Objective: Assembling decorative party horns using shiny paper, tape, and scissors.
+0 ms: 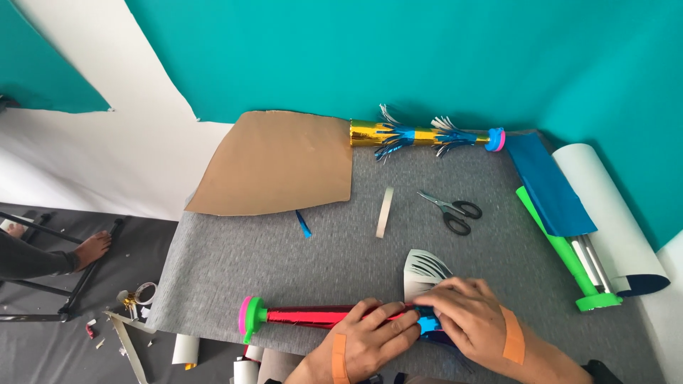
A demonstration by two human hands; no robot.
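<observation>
From the head camera, we saw both hands working at the near edge of a grey tabletop (235,263). The left hand (366,338), an orange plaster on its back, was closed around a shiny red tube (306,315) that lay flat along the near edge, its pink-and-green cap (250,316) pointing left. The right hand (473,320), also wearing an orange plaster, pressed its fingers down on a piece of silver fringed foil (422,272) where it met the tube, with a patch of blue foil (429,327) showing just beneath the fingers.

Farther back on the tabletop we noted a pair of black-handled scissors (450,210), a narrow pale strip (385,211) and a small blue scrap (304,224). A sheet of brown card (277,162) lay at the far left, and beside it, along the back edge, a gold tube (420,135) wrapped with blue and silver fringe. At the right edge lay blue paper (544,181), a green tube (558,245) and a white roll (612,213). On the floor to the left, another person's bare foot (92,249) was visible.
</observation>
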